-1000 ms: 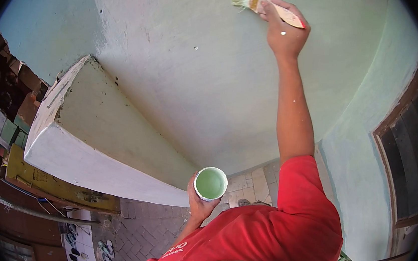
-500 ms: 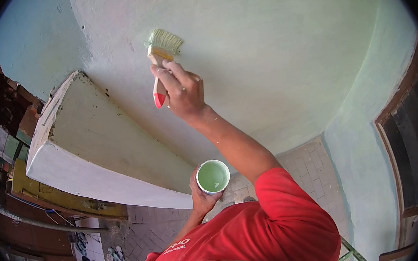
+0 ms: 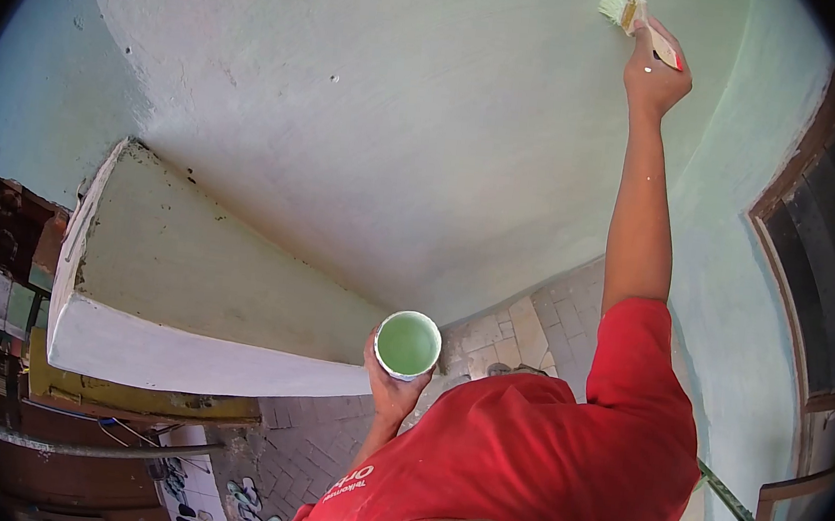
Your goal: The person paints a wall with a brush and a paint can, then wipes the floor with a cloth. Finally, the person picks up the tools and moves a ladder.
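High at the upper right, my right hand grips a paintbrush by its pale, red-tipped handle. The whitish-green bristles lie against the pale green wall, and my right arm is stretched out straight. White paint specks dot that hand and forearm. Lower down, at the middle, my left hand is wrapped around a white-rimmed paint can held upright. Light green paint shows inside it.
A wedge-shaped ledge with a white front edge juts from the wall at left. At right are a brown-framed window and a green metal frame. Several sandals lie on the paved floor below.
My right hand has swept the paintbrush from the left-centre of the wall far to the upper right, straightening the arm. The left hand with the paint can has barely shifted.
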Demonstrator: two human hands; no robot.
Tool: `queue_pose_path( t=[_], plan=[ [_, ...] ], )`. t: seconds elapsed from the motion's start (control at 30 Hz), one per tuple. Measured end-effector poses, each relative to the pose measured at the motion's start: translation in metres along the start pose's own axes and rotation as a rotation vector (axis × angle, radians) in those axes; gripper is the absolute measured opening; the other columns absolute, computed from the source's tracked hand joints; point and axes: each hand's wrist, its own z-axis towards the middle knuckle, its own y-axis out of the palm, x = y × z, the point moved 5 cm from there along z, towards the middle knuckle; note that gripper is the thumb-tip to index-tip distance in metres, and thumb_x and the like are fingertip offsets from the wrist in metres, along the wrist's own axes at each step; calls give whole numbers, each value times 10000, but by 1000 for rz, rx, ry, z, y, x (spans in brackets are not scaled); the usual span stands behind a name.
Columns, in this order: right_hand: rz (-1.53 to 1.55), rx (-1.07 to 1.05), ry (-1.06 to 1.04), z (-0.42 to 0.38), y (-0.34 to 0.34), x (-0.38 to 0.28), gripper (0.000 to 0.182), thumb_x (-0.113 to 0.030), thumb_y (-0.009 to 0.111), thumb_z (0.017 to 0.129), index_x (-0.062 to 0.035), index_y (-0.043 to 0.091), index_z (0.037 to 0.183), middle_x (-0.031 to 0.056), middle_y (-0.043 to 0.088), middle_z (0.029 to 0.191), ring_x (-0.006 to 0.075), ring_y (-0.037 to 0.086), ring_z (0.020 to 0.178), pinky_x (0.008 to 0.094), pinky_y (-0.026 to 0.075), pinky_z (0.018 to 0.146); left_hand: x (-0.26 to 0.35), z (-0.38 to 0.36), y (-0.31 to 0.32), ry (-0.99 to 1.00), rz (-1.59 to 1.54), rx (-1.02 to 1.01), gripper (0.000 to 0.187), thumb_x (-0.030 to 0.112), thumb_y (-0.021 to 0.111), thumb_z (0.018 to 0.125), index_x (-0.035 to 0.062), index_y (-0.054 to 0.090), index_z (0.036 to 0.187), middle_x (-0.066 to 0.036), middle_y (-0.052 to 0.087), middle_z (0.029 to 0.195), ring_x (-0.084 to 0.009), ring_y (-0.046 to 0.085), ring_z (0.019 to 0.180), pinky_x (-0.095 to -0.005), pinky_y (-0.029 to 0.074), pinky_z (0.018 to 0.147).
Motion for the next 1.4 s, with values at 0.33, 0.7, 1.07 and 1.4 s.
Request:
queue_pose_path(
  t=[0.33,0.7,1.07,1.4],
  plan=[
    [259,-496,-322,-304,60,-192,206,-44,792,837,-86,778,1039,129,725,973,271,746,749,346,612,626,-29,-2,21,-7,39,-13,1099,179,940,665,1,264,1513,-172,532,1335,-285,571,1218,-419,467,1055],
    [186,-452,222,-145,10,-70,205,-122,791,919,26,771,1059,82,785,938,110,714,844,273,568,770,-18,-19,19,-70,-27,50,1060,228,933,635,14,371,1508,-186,524,1407,-366,503,1309,-467,383,1133],
    [126,-296,-333,-253,26,-115,178,15,763,864,-17,756,1039,149,737,944,302,713,818,379,579,689,-29,-30,13,-48,113,66,1050,192,926,638,26,360,1507,-169,508,1421,-331,526,1311,-444,428,1116],
    [585,-769,-195,-345,44,-166,215,23,801,827,-6,751,1034,149,754,955,277,739,802,346,595,708,-10,-32,11,-45,101,78,1072,165,922,582,41,382,1500,-199,495,1465,-415,470,1336,-499,354,1146]
  ],
)
